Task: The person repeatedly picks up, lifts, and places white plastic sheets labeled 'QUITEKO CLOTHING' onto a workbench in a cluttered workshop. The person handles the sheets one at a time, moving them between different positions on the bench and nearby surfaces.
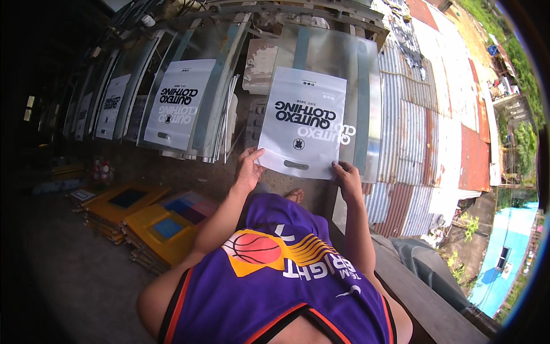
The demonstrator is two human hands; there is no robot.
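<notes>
Over the right-hand glass panel (335, 53), white bag (303, 123): is lying on or just above the glass, which I cannot tell; white lettering is showing past its right edge.
Left hand (250, 167): is closing finger and thumb in a pinch on the bag's near left corner, thumb on top.
Right hand (348, 176): is pinching the near right corner, its grip nearly closed.
Printed bags (179, 103) to the left: are resting in a row on other panels.
Yellow frames (136, 228): are lying stacked on the floor (103, 275), near left.
</notes>
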